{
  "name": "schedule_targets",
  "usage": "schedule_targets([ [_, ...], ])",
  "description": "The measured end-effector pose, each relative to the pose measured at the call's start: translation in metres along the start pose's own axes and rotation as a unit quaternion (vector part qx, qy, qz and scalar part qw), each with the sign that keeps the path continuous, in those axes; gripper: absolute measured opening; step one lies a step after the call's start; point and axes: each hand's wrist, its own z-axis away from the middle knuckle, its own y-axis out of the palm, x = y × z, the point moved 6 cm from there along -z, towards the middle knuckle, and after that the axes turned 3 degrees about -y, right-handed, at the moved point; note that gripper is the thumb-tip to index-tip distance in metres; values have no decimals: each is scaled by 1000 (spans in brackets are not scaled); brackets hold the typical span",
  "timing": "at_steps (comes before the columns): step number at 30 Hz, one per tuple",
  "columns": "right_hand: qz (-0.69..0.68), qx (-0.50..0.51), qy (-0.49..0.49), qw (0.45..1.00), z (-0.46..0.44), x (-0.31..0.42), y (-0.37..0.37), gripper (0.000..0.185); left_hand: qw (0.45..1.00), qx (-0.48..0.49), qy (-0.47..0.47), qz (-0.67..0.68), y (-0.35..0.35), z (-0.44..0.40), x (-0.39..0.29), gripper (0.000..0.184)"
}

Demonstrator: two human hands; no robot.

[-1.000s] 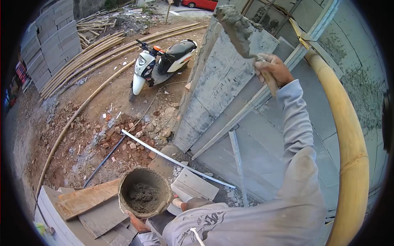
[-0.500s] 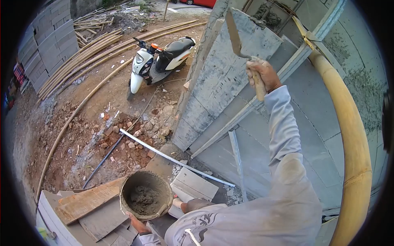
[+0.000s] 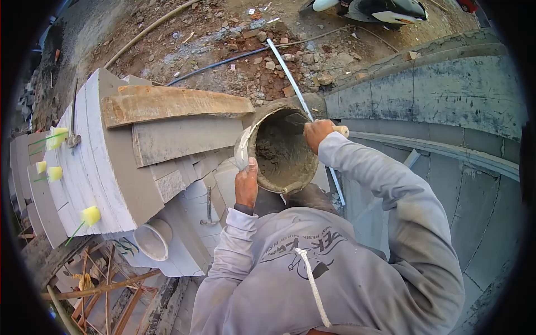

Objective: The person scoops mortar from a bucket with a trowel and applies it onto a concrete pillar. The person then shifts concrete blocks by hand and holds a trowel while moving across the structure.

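Observation:
A round bucket [image 3: 262, 178] with grey wet mortar [image 3: 282, 159] inside is tipped a little, its mouth facing me. My left hand [image 3: 246, 187] is closed on the near left part of its rim. Over the opposite side of the bucket, my right hand [image 3: 318, 135] is wrapped around a trowel's pale wooden handle [image 3: 340, 131]. The trowel's blade [image 3: 291, 119] reaches into the bucket's mouth, partly in shadow, so I cannot tell how much mortar is on it.
Left of the bucket, a rusty-brown plank [image 3: 178, 103] and a grey board [image 3: 190, 139] lie on stacked blocks. A hammer-like tool [image 3: 209, 209] and another bucket [image 3: 152, 240] are closer in. A block wall [image 3: 435, 190] runs along the right; a metal strip [image 3: 290, 81] extends beyond the bucket.
My right hand has come down from the raised board at the wall to the bucket, bringing the trowel inside its mouth. The view has tilted down and swung left. My left hand stays on the bucket.

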Motion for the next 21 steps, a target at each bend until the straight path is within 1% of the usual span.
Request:
schedule_targets([
  [1, 28, 39, -16, 999, -18, 10, 1, 17, 999, 32, 9, -37, 5, 8, -3, 64],
  [2, 46, 22, -27, 998, -33, 23, 8, 18, 998, 37, 39, -24, 13, 6, 14, 52],
  [3, 65, 5, -39, 997, -47, 36, 18, 19, 999, 44, 25, 6, 17, 12, 11, 48],
  [4, 116, -67, -49, 990, -47, 52, 13, 19, 998, 49, 9, 37, 21, 19, 4, 45],
  [5, 98, -101, -57, 988, -52, 58, 11, 18, 996, 51, -6, 69, 20, 21, -1, 42],
  [6, 79, -133, -69, 986, -55, 64, 7, 19, 997, 72, -21, 10, 13, 19, 1, 32],
  [7, 55, -160, -84, 982, -54, 76, 7, 19, 997, 60, -18, 37, 6, 22, 0, 32],
  [8, 35, -231, -126, 964, -52, 89, 1, 17, 997, 46, -11, 65, 3, 19, -4, 31],
  [9, 21, -229, -143, 963, -48, 99, 2, 17, 995, 33, -3, 92, -1, 18, -7, 31],
  [10, 9, -229, -159, 960, -40, 105, 1, 16, 994, 14, -23, 110, -9, 16, -5, 29],
  [12, 4, -236, -191, 953, -27, 102, -13, 14, 992, -13, -28, 125, -24, 25, 17, 28],
  [14, 5, -234, -229, 945, -11, 94, -27, 13, 983, -50, -21, 174, -32, 34, 7, 29],
  [15, -8, -225, -243, 944, 4, 99, -29, 13, 992, -64, -18, 108, -39, 40, 18, 29],
  [17, 85, -227, -210, 947, 3, 82, -57, 14, 995, -103, 9, -14, -54, 34, 39, 30],
  [18, 131, -230, -190, 945, -3, 74, -68, 15, 988, -125, -3, -85, -55, 39, 35, 31],
  [21, 240, -192, -125, 943, -29, 64, -67, 16, 976, -170, 70, -116, -45, 55, 6, 31],
])
